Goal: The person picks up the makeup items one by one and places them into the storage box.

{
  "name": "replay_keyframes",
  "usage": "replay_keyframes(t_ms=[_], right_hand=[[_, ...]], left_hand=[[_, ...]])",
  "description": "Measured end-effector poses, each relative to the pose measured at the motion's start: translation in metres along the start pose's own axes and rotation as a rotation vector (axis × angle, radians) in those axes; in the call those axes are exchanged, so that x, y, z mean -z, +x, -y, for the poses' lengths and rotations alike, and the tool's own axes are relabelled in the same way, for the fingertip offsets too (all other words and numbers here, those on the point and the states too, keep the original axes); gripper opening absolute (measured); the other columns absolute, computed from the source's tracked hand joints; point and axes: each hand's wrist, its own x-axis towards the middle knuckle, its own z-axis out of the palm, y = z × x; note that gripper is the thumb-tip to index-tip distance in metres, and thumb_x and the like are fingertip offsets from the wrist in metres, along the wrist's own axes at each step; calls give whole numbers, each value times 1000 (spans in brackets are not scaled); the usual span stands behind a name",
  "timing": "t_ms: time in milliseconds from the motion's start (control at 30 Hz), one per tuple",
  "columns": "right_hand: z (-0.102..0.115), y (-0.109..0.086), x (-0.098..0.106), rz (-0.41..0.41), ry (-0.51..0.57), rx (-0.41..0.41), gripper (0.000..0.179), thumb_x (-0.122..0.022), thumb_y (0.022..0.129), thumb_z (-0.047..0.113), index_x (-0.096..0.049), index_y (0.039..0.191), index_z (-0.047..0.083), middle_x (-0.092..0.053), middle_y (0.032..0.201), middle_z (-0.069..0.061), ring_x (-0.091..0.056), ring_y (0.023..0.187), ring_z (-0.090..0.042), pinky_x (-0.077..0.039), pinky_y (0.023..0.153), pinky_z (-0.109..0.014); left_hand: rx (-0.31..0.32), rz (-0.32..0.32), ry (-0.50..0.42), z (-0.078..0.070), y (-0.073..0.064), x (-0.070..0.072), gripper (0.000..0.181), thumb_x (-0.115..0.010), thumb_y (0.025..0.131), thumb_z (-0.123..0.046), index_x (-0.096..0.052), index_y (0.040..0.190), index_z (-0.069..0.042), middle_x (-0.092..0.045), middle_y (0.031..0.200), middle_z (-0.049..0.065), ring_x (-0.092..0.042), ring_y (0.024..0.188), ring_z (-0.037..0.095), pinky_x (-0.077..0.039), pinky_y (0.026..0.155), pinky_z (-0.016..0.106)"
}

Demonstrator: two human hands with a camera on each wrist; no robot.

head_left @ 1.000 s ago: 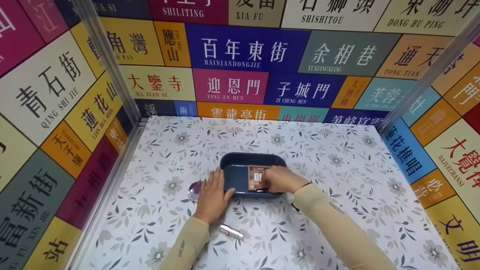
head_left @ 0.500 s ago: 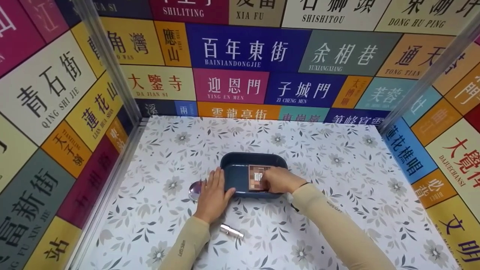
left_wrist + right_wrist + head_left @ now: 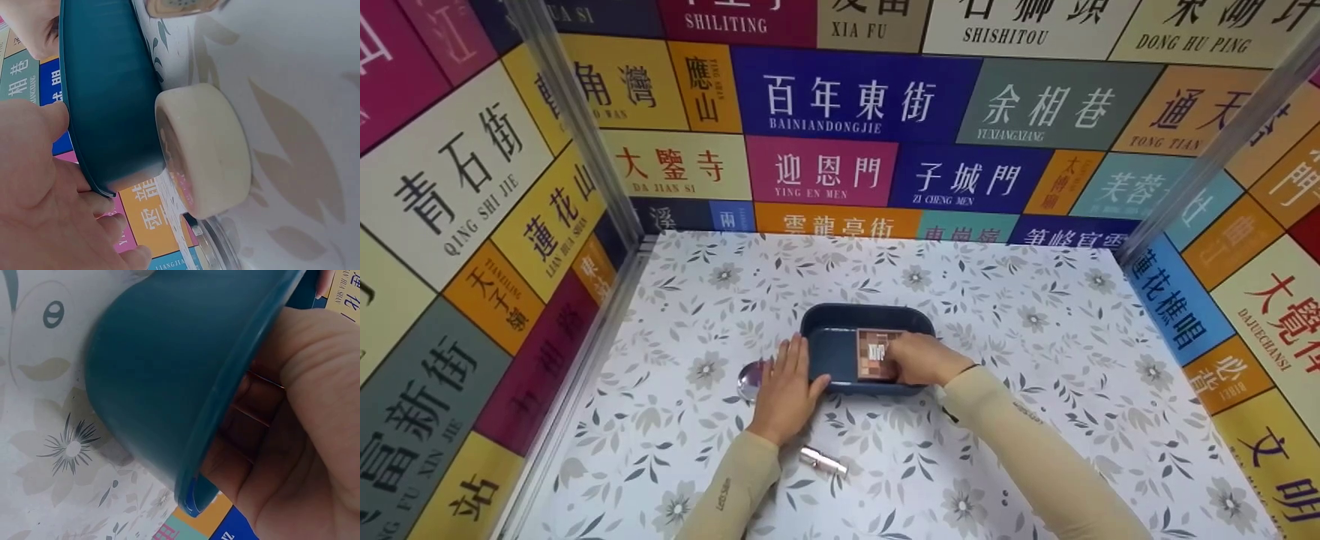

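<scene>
Checkered case [image 3: 873,354], brown and tan with pale print, sits in the right half of the dark blue tray [image 3: 832,354]. From my end, only its left part shows; the right hand [image 3: 926,358] covers the rest. Can't tell if it lies fully flat.

Right hand: reaches over the tray's right end, fingers curled down inside, touching the case. I can't tell from here whether they pinch it; on my right wrist feed the tray wall hides the fingertips. Dark band [image 3: 975,367] at that wrist.

Left hand [image 3: 786,394]: grasping nothing, fingers straight along the tray's left end, thumb near the front left corner. My left wrist feed has the thumb touching the rim.

Just left of that hand I see a shiny purplish round item [image 3: 749,381], partly covered. My left wrist feed also gives me a cream round container [image 3: 211,152], glossy on one face, just beside the tray wall, with a silver-rimmed round edge [image 3: 211,242] near it. I can't match these to the purplish one for sure.

Pinkish metallic tube [image 3: 823,461] lies on its side in front of the tray, near the left sleeve [image 3: 735,484]. Right sleeve [image 3: 1027,442] is beige too. Table [image 3: 870,274] is white, grey floral print; behind it, a wall of coloured name panels [image 3: 855,97].
</scene>
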Motion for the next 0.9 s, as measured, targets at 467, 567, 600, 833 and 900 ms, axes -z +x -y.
replay_keyframes(t_ms=[467, 567, 600, 833, 900], right_hand=[[2, -10, 20, -30, 86, 24, 11, -82, 79, 9, -80, 88, 14, -72, 80, 5, -63, 70, -11, -55, 68, -33], [2, -13, 25, -44, 104, 13, 11, -81, 82, 13, -80, 93, 13, -73, 87, 3, -63, 75, -11, -55, 71, -35], [2, -15, 26, -58, 101, 10, 12, -81, 83, 15, -80, 95, 13, -73, 89, 2, -63, 77, -12, -55, 72, -35], [-13, -30, 25, -173, 69, -28, 38, -72, 92, 33, -72, 125, 14, -64, 116, -4, -60, 95, -16, -54, 82, -38], [-20, -35, 23, -193, 72, -41, 53, -70, 93, 41, -63, 137, 13, -58, 131, -7, -58, 113, -20, -51, 94, -42]], left_hand=[[24, 33, 13, -2, 1, 2, 77, -52, 103, -48, -27, 158, -1, -18, 166, 14, -16, 152, 32, -18, 119, 57], [12, 28, 26, -1, 0, 2, 77, -49, 103, -50, -27, 158, -1, -20, 165, 14, -17, 152, 33, -20, 118, 58], [6, 24, 29, 0, 0, 2, 77, -48, 103, -51, -27, 158, -1, -20, 165, 15, -18, 151, 34, -21, 118, 58], [-8, 15, 20, 2, 1, 1, 77, -46, 103, -53, -28, 157, 0, -20, 165, 14, -16, 152, 33, -21, 117, 59], [-4, 18, 23, 2, 2, 1, 78, -44, 103, -55, -28, 158, -1, -20, 165, 13, -15, 152, 33, -21, 118, 58]])
